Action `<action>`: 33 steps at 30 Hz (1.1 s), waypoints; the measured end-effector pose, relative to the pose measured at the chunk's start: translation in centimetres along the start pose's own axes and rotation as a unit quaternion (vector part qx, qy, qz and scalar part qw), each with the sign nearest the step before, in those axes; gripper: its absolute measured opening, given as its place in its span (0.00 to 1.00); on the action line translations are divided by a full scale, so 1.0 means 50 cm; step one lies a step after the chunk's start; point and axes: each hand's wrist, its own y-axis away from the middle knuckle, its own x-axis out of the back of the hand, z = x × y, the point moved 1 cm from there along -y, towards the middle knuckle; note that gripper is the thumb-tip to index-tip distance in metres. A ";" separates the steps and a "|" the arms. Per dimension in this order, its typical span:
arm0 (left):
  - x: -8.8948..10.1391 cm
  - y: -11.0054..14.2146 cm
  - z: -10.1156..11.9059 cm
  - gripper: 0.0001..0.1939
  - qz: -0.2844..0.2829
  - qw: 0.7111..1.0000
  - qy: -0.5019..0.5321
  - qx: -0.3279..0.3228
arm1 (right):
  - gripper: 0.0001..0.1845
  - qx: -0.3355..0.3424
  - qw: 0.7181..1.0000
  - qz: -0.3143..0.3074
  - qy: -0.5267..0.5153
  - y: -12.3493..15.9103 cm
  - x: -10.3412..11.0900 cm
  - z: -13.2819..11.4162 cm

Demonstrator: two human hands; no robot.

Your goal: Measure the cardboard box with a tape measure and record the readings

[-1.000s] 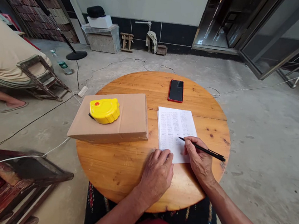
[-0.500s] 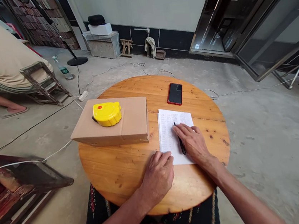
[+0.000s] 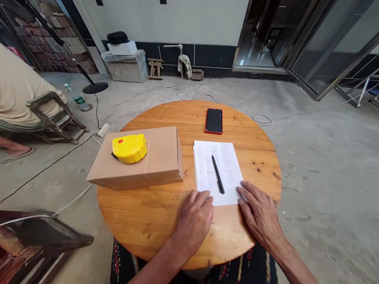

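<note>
A sheaf of white paper (image 3: 230, 194) with columns of handwriting lies on the round wooden table in front of me. On it rests a black pen (image 3: 218, 175), slanting, with neither hand touching it. My left hand (image 3: 194, 219) lies at the paper's lower-left corner, its fingers loosely bent and resting at the edge; its palm is hidden. At the lower-right corner, my right hand (image 3: 261, 211) is open, with fingers apart and fingertips at the paper's edge.
A cardboard box (image 3: 163, 152) carrying a yellow tape measure (image 3: 130, 148) stands on the table (image 3: 144, 224) at left. Behind the paper is a red-cased phone (image 3: 213, 121). Another person (image 3: 4, 81) sits on a low chair at far left. Cables cross the floor.
My right hand has let go of the pen, leaving it on the paper, and moved down to the lower-right corner. The left hand stays by the lower-left corner. The view has shifted slightly.
</note>
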 end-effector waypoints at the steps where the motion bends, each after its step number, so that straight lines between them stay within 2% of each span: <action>1: 0.001 -0.003 0.004 0.09 -0.006 1.000 -0.011 0.002 | 0.18 0.002 1.000 -0.004 -0.001 -0.002 -0.001 -0.001; 6: -0.007 -0.025 0.021 0.08 -0.018 0.998 -0.057 0.007 | 0.20 -0.001 1.000 -0.020 -0.009 -0.038 -0.005 0.013; 12: -0.016 -0.026 0.025 0.11 -0.003 0.999 -0.047 0.020 | 0.21 -0.025 0.998 0.009 -0.060 -0.040 -0.015 0.030; 15: -0.008 0.002 0.026 0.15 -0.009 0.999 -0.031 0.023 | 0.21 -0.046 0.995 0.013 -0.091 -0.034 -0.013 0.031; 19: 0.013 0.071 0.025 0.20 -0.002 0.999 -0.011 0.041 | 0.22 -0.062 0.989 0.023 -0.129 -0.031 -0.007 0.035; 24: 0.032 0.155 0.033 0.19 0.026 0.998 0.027 0.044 | 0.24 -0.061 0.991 0.020 -0.118 -0.031 -0.016 0.050; 28: 0.033 0.173 0.035 0.16 0.051 0.997 0.039 0.030 | 0.25 -0.036 0.998 0.014 -0.058 -0.033 -0.012 0.034; 33: 0.029 0.168 0.030 0.16 0.072 0.996 0.047 0.026 | 0.23 0.015 1.000 0.021 0.012 -0.038 0.009 -0.019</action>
